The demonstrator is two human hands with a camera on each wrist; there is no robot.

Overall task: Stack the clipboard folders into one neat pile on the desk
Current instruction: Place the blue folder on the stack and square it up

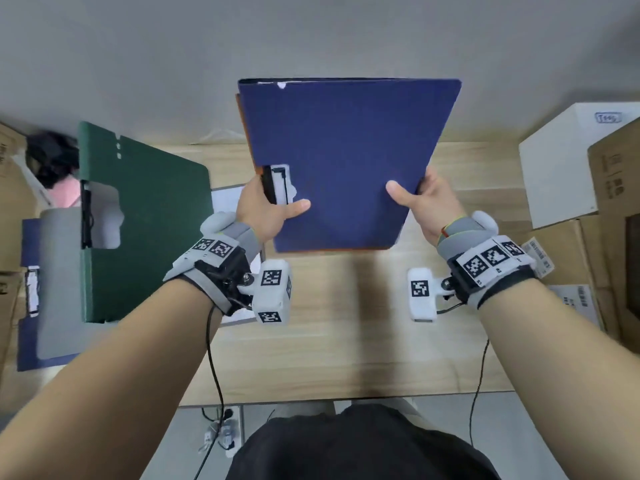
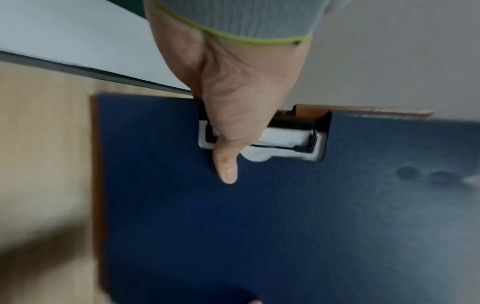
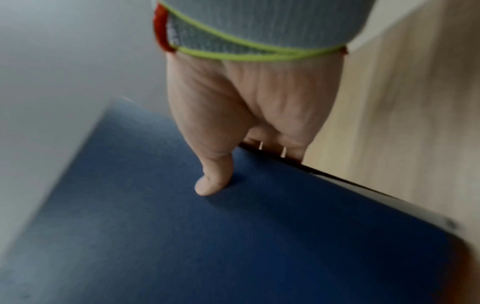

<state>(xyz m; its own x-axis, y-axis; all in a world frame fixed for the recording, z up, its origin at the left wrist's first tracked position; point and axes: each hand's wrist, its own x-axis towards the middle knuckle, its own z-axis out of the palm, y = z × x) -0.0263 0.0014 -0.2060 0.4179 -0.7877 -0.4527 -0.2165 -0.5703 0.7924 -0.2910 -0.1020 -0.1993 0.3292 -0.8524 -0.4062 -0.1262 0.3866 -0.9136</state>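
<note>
A: Item one, the grip. Left hand (image 1: 265, 209)?

B: Closed round the clip edge of the blue folder (image 1: 346, 161), thumb flat on the cover, fingers hidden beneath. The black clip (image 2: 291, 131) with white paper under it shows through the cover's cut-out, just beside the thumb.

A: Right hand (image 1: 424, 202)?

B: Pinching the opposite edge of the same blue folder, thumb on top, fingers curled under. Both hands hold it off the counter (image 1: 346, 341), far end tilted up.

A: Anything with it?

B: An orange-brown folder (image 2: 309, 111) lies directly beneath, its edge showing along the clip side and the near edge. Carried together.

A: Surroundings, left?

B: Green folder (image 1: 145, 220), resting on the counter's left part, cover with a cut-out showing a black clip. It overlaps a grey board (image 1: 59, 282) lying on a further blue folder (image 1: 29, 306). A sheet of white paper (image 1: 227, 202) lies between the green folder and the left hand.

A: Right?

B: White box (image 1: 557, 168) and cardboard boxes (image 1: 616, 202), closed, contents not visible. More cardboard (image 1: 10, 188) at far left, with dark and pink items (image 1: 57, 171) too blurred to identify.

A: Obstructions?

B: Counter centre below the held pair carries only their shadow.
</note>
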